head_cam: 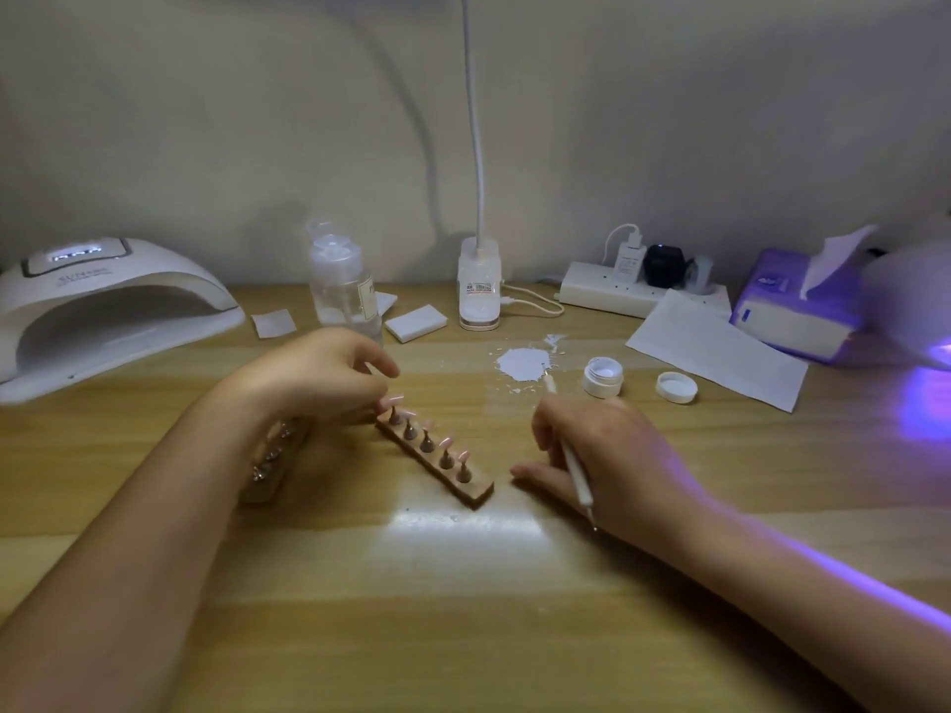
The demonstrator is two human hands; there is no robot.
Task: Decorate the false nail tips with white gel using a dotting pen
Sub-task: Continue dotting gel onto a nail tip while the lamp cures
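Observation:
A wooden holder lies slanted at the table's middle, with several pink false nail tips standing on small metal pegs. My left hand hovers at its far end, fingers curled, fingertips touching the end tip. My right hand rests on the table to the right of the holder and grips a white dotting pen. A patch of white gel is spread on the table behind, with an open white jar and its lid beside it.
A white nail lamp stands at the far left. Along the back are a clear bottle, white pads, a desk lamp base, a power strip, paper and a tissue box. A second holder lies under my left wrist.

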